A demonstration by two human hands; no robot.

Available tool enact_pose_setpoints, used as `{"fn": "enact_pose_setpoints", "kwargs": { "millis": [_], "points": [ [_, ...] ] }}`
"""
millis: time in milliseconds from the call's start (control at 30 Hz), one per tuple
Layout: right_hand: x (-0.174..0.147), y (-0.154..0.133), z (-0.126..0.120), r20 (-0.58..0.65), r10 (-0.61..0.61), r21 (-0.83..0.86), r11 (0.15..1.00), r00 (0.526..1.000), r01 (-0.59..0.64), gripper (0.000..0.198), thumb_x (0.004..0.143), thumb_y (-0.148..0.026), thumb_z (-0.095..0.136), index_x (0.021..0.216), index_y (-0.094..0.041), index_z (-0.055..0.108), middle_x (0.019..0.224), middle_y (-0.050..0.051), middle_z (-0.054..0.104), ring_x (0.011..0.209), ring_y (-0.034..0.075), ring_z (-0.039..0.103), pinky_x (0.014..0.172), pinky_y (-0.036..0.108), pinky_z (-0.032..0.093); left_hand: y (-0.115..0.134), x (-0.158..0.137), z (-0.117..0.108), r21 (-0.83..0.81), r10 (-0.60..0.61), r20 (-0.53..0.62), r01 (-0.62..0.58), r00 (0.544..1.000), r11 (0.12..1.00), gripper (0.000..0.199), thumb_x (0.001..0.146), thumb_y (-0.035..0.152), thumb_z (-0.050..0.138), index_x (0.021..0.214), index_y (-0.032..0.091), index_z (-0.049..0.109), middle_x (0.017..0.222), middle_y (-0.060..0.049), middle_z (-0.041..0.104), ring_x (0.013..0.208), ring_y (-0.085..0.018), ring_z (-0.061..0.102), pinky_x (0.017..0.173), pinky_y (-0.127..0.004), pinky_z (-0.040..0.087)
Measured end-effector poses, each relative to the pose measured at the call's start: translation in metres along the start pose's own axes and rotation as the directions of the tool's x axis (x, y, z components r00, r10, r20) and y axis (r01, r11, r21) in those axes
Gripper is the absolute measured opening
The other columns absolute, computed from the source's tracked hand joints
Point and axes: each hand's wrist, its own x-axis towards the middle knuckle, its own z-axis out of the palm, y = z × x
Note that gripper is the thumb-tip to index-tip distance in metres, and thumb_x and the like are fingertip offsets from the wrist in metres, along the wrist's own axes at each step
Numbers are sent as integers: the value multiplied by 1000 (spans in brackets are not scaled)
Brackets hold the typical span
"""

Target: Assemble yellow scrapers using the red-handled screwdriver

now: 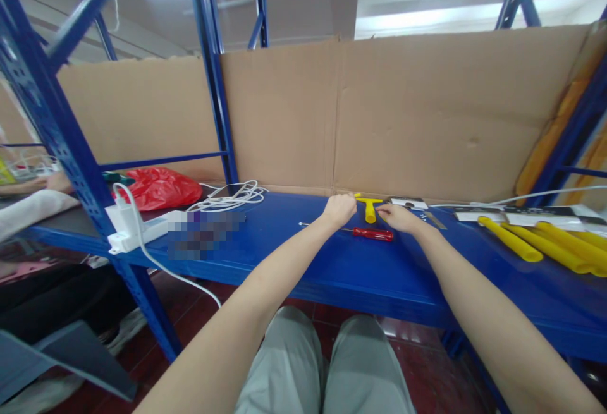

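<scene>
My left hand (pixel 340 210) is closed in a fist at the left end of a yellow T-shaped handle (pixel 370 210); its fingertips are hidden from me. The handle's round grip points towards me. On the other side of it, my right hand (pixel 397 218) has its fingers pinched together, and whatever sits between them is too small to make out. A screwdriver with a red handle (pixel 373 234) lies just below both hands, its thin shaft pointing left and partly covered by my left wrist.
Several yellow tubular handles (pixel 515 240) and flat black-and-white packages (pixel 535 217) lie at the right. A flat metal piece (pixel 435 220) lies beyond my right hand. Leftward are a white power strip (pixel 142 232), coiled cable (pixel 237 198), a red bag (pixel 164 188) and another person's sleeve (pixel 38 208).
</scene>
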Motion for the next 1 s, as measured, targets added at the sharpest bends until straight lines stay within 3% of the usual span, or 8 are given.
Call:
{"fn": "enact_pose_setpoints", "kwargs": {
  "millis": [233, 500, 700, 800, 900, 1000],
  "points": [
    [-1, 4, -7, -29, 76, -66, 995, 997, -78, 40, 86, -10, 41, 113, -13, 70, 120, 13, 67, 110, 23, 63, 95, 29, 45, 18, 13, 12, -7, 46, 13, -46, 999, 999, 30, 97, 24, 43, 115, 8, 62, 110, -19, 69, 104, -26, 67, 84, -33, 52],
    [-1, 41, -10, -57, 261, -204, 942, 964, -267, 36, 83, -13, 44, 105, -15, 73, 115, 15, 70, 108, 26, 64, 85, 31, 49, 36, 17, 16, -126, -38, 155, 58, 987, 990, 30, 87, 26, 60, 115, 14, 64, 119, -16, 67, 109, -26, 65, 85, -31, 53],
    [1, 44, -6, -16, 202, -201, 959, 979, -201, 37, 80, -12, 46, 104, -19, 74, 111, 9, 72, 103, 21, 66, 84, 27, 49, 34, 12, 14, -150, -101, 262, 144, 960, 978, 38, 87, 28, 54, 122, 14, 60, 123, -16, 65, 113, -26, 63, 90, -32, 51],
    [-1, 36, -5, 21, 135, -189, 973, 991, -129, 40, 81, -12, 46, 110, -19, 72, 114, 7, 71, 101, 20, 66, 85, 26, 49, 34, 14, 15, -176, -31, 224, 72, 974, 982, 40, 91, 33, 50, 126, 16, 58, 130, -15, 61, 116, -26, 61, 93, -33, 50],
    [-3, 28, -3, 50, 99, -152, 984, 994, -91, 41, 84, -15, 46, 119, -17, 69, 120, 8, 68, 102, 21, 66, 87, 26, 49, 35, 16, 17, -214, 117, 202, -73, 972, 974, 42, 94, 32, 46, 135, 21, 53, 139, -13, 54, 125, -24, 54, 98, -34, 47],
    [-3, 21, 1, 52, 48, -108, 993, 997, -42, 37, 87, -18, 48, 116, -18, 70, 117, 9, 70, 99, 21, 67, 86, 26, 50, 37, 17, 18, -239, 231, 210, -179, 950, 954, 38, 95, 27, 45, 132, 23, 56, 133, -9, 60, 126, -21, 54, 100, -31, 44]
  ]
}}
